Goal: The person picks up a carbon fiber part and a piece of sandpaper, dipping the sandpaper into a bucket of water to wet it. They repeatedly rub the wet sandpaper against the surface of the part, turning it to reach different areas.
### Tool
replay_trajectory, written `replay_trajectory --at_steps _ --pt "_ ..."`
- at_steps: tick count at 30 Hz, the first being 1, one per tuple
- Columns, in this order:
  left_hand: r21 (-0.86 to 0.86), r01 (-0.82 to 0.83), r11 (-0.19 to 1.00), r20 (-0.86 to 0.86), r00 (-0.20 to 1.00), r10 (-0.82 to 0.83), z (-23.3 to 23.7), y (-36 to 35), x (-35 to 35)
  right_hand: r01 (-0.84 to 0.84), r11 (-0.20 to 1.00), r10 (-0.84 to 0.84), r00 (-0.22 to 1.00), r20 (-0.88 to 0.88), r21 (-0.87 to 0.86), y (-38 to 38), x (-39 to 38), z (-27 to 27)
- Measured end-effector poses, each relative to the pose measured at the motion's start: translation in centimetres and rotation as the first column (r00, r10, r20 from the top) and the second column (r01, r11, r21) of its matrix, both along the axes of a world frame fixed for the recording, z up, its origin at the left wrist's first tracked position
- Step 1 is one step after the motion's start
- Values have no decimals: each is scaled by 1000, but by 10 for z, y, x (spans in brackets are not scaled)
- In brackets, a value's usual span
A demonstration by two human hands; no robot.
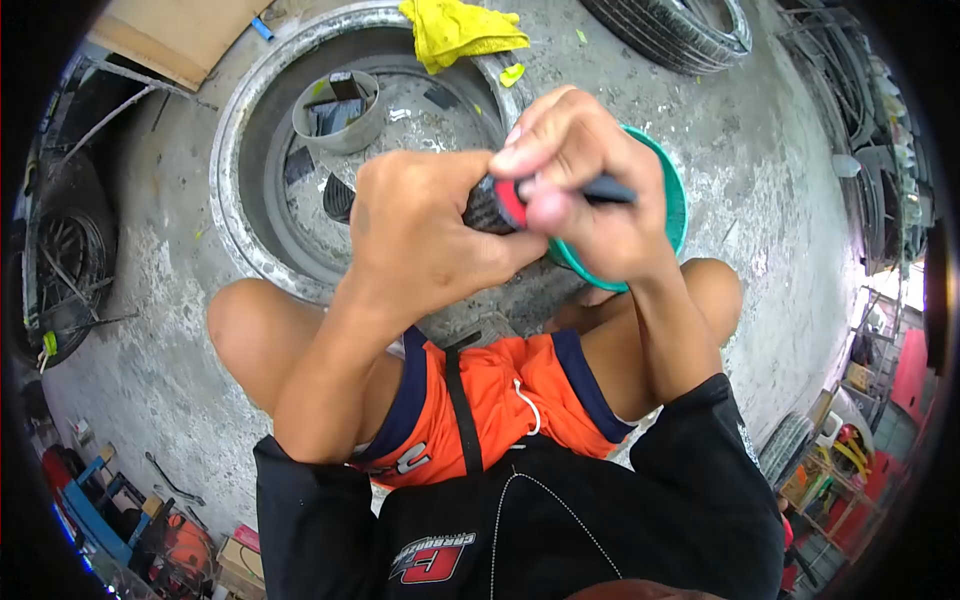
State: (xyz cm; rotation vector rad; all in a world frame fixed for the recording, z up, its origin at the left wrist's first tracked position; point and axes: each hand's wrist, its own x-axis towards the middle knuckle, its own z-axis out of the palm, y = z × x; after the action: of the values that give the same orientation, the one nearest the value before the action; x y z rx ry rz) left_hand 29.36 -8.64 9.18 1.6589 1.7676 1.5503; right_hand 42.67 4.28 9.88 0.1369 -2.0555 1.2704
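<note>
A dark, cylindrical part [487, 208] with a textured surface and a red band is held between both hands, above the floor in front of my knees. My left hand [425, 225] is closed round its textured end. My right hand [595, 185] pinches it near the red band, its fingers slightly blurred. A dark rod-like end sticks out to the right past my right fingers; its exact kind is not clear. Behind my right hand stands a green bucket [675, 200], partly covered by the hand and wrist.
Ahead lies a large round grey basin [228, 165] holding a small tub [345, 140] with dark pieces in it. A yellow cloth [460, 35] drapes over its rim. A tyre [665, 30] lies at the far right, a wheel [70, 260] at left. Cluttered shelves [840, 470] stand right.
</note>
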Motion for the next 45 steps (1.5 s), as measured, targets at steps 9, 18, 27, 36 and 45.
replay_trajectory --at_steps 9,18,27,36,45 --pt "-60 -153 986 -139 980 143 -5 8 0 46 996 -39 996 -83 75 -3 -1 25" --pt "-3 -215 977 -95 972 213 1 7 1 185 980 -182 982 -45 77 2 -2 15" --pt "91 -30 995 251 968 6 26 -11 -28 617 783 -502 550 668 80 87 34 -116" --pt "-31 197 980 242 953 -184 34 -12 -45 217 795 -578 -8 816 566 71 134 -205" --pt "-409 351 842 261 930 -261 18 4 -5 523 711 -376 848 374 -470 7 54 -30"
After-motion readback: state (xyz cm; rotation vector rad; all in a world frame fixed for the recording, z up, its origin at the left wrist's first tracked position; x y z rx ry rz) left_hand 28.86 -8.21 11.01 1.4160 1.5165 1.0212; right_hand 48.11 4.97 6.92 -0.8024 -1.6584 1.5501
